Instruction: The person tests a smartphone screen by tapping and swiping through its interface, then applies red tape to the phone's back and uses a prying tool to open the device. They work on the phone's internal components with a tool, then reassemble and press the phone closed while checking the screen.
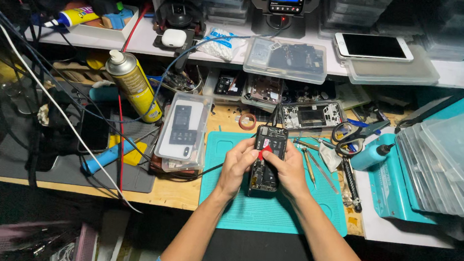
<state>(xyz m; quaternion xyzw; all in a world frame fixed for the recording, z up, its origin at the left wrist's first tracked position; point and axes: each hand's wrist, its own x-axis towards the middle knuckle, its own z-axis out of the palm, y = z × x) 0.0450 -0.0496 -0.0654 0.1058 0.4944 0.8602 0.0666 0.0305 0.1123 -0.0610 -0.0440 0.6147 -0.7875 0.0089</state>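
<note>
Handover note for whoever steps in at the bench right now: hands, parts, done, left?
Left hand: steadies the left edge of the opened phone, which lies on the teal mat.
Right hand: on the phone's right side, fingertips pinching a small red pick over the phone's middle.
Parts: scissors, tweezers and a blue squeeze bottle lie right of the phone; a second opened phone frame sits behind it.
Done: back cover is off, internals exposed.
Left: internals are not out yet; the pick is at the board.
</note>
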